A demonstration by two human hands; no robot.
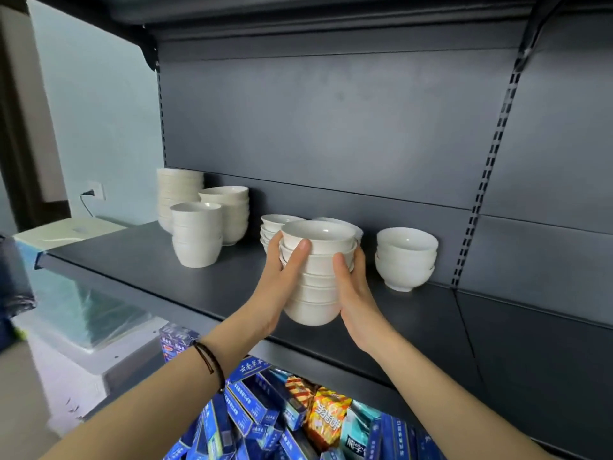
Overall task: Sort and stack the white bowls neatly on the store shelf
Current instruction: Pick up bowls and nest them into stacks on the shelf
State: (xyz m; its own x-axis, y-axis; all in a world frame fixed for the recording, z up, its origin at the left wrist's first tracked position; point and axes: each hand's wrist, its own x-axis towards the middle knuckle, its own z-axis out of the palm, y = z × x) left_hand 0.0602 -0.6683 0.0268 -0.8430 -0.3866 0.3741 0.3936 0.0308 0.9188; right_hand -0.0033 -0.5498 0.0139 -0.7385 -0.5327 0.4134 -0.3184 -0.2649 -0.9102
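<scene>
A tall stack of several white bowls (315,280) is clasped between both my hands above the dark shelf (139,260), near its front middle. My left hand (282,277) presses its left side, thumb on the rim. My right hand (355,293) presses its right side. Whether the stack's foot touches the shelf I cannot tell. Behind it stand two low bowl stacks (272,227), partly hidden. A stack of three bowls (406,257) stands to the right. At the left are three more stacks (196,234), the rearmost the tallest.
The shelf's back panel (331,127) is close behind the bowls, and an upper shelf hangs overhead. A slotted upright (484,180) bounds the bay at the right. Below, a bin holds blue boxes (252,416) and snack packets. A white appliance (66,230) sits at the left.
</scene>
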